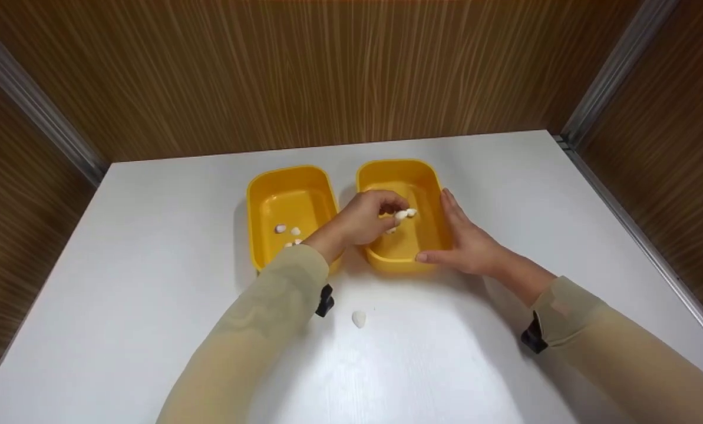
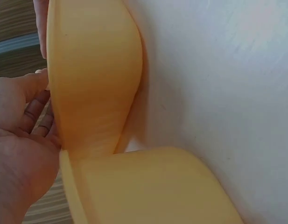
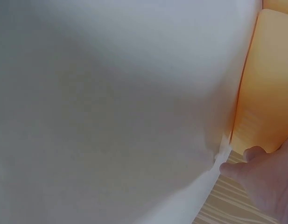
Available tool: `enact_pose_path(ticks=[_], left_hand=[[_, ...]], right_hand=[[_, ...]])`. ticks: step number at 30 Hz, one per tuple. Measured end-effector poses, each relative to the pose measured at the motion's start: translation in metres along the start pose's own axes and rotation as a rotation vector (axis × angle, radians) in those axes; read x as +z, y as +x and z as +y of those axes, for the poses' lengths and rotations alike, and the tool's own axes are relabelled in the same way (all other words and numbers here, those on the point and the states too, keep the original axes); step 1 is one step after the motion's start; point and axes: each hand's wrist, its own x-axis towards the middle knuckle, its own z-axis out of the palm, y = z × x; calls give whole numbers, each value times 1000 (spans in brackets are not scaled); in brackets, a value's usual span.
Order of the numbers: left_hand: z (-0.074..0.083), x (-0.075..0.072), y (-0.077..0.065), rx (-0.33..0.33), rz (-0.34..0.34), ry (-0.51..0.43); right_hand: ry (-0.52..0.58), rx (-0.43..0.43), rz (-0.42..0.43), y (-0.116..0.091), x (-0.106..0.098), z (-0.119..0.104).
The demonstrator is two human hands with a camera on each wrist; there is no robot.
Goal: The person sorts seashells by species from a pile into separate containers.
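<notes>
Two yellow bins stand side by side on a white table. My left hand (image 1: 366, 217) reaches into the right bin (image 1: 401, 266), thumb and fingers pinching a small white shell-like piece (image 1: 400, 215). Another white piece (image 1: 411, 212) shows right at its fingertips, and one more (image 1: 391, 230) lies below the hand. Straight fingers of my right hand (image 1: 472, 244) rest along that bin's right wall, its thumb at the front rim. The left wrist view shows the left hand (image 2: 22, 126) beyond the rim; in the right wrist view the right hand (image 3: 265, 177) touches the wall.
Several small pale pieces lie in the left bin (image 1: 255, 235), one tinged purplish (image 1: 280, 228); my left forearm covers part of this bin. A loose white piece (image 1: 359, 318) sits on the table (image 1: 398, 359) in front. Wood-grain panels (image 1: 327, 70) enclose the back and sides.
</notes>
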Motion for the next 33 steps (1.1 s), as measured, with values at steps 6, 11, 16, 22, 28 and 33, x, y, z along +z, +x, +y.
enact_pose_path(ticks=[6, 11, 16, 22, 28, 33], left_hand=[[-2, 1, -2, 15, 7, 27], [0, -1, -5, 23, 34, 49], [8, -6, -11, 0, 51, 5], [22, -12, -28, 32, 44, -8], [29, -16, -49, 137, 7, 8], [30, -18, -68, 173, -35, 10]], right_hand=[[2, -4, 3, 0, 0, 0], [-5, 6, -1, 0, 1, -1], [-5, 20, -5, 0, -1, -2], [8, 3, 1, 0, -2, -1], [38, -14, 2, 0, -2, 1], [45, -8, 7, 0, -1, 1]])
